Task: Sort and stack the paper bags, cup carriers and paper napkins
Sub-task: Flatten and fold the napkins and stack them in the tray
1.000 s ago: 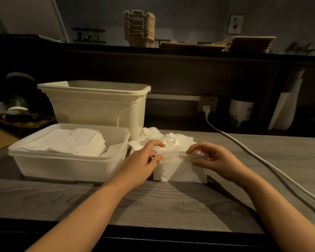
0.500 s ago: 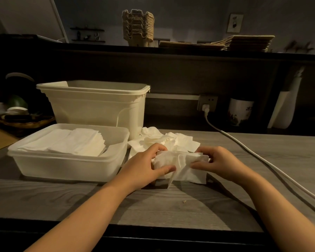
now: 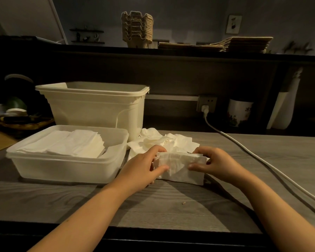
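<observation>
At the far left we see a shallow clear tray on the grey surface, holding a flat stack of napkins. Just behind it stands a taller cream bin. On the dark shelf above, a nested stack of cup carriers stands upright. Right of the bin, a loose heap of crumpled napkins lies on the surface. In front of that heap, the left hand pinches the left end of a folded napkin between thumb and fingers. The right hand grips the napkin's right end the same way. The napkin hangs between them, and we cannot tell whether its lower edge touches the surface. Up on the shelf to the right, paper bags lie flat in a pile. A white cable crosses the surface on the right.
</observation>
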Available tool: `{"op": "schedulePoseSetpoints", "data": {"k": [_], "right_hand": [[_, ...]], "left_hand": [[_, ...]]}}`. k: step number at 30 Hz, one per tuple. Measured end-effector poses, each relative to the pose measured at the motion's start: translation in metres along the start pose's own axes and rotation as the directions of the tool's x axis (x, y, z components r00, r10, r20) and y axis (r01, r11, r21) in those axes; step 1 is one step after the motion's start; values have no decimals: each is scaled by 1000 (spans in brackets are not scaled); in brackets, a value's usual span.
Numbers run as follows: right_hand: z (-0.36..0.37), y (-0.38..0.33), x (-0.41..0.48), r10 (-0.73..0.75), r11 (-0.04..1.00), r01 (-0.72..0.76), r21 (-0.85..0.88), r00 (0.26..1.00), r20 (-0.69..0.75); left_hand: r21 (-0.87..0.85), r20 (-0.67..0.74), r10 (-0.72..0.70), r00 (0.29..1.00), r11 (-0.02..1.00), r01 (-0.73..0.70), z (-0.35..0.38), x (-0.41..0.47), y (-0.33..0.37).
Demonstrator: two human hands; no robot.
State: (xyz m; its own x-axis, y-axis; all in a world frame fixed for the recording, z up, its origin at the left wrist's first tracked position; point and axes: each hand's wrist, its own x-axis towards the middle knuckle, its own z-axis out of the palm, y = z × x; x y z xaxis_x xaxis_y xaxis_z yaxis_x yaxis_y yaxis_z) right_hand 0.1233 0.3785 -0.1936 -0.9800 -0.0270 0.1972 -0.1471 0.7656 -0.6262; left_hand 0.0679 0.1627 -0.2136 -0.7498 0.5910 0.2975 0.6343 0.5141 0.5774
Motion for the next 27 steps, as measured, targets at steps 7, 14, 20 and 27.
{"op": "schedulePoseSetpoints", "data": {"k": [7,14,20,27], "right_hand": [[-10,3,-3,-16,998,16,-57,1000,12],[-8,0,-4,-5,996,12,-88,997,83],[-6,-3,-4,-17,997,29,-74,987,162],[-4,-6,-3,-4,970,6,242,1000,-9]], "left_hand": [[-67,-13,22,1000,997,-23,-4,-1,-1],[-89,6,0,1000,996,0,-7,-3,1],[-18,121,1,993,1000,1,-6,-4,2],[-125,15,55,998,991,-53,-4,-1,-1]]}}
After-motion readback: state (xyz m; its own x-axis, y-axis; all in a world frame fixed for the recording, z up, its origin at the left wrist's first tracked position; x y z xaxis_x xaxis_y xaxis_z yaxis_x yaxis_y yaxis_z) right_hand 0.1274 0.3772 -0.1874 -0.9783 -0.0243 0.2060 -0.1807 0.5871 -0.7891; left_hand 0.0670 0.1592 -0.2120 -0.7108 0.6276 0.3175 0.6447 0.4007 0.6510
